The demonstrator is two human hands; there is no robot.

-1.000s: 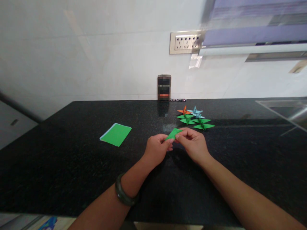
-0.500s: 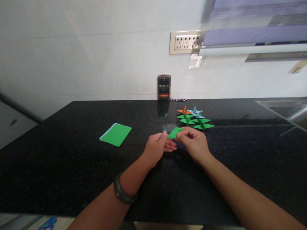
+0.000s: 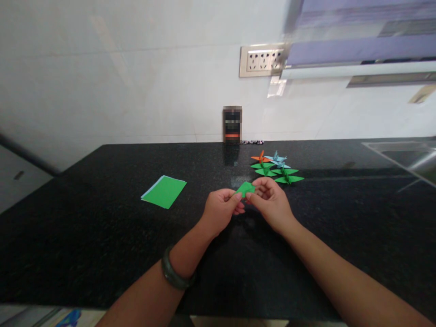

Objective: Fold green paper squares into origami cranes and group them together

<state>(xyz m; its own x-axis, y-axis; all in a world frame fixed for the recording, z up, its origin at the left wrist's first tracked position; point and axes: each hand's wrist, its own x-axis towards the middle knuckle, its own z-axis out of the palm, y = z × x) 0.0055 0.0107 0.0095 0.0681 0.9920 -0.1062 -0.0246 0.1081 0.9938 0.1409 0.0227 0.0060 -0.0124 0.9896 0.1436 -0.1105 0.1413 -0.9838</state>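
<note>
Green paper piece, thin, matte and creased into a small flat angular shape, is being held just above the black speckled stone counter, near its middle. Its long axis is running from near-left to far-right, with one corner pointing toward the far wall. The left hand is pinching the piece's left end, thumb on top and the other fingers curled beneath. The right hand is gripping the right end, fingers bent close together. A dark, smooth bangle is sitting on the left wrist. Flat green sheets are lying in a stack to the left. Folded paper birds, green, blue and orange with sharp wings, are resting just beyond the hands.
</note>
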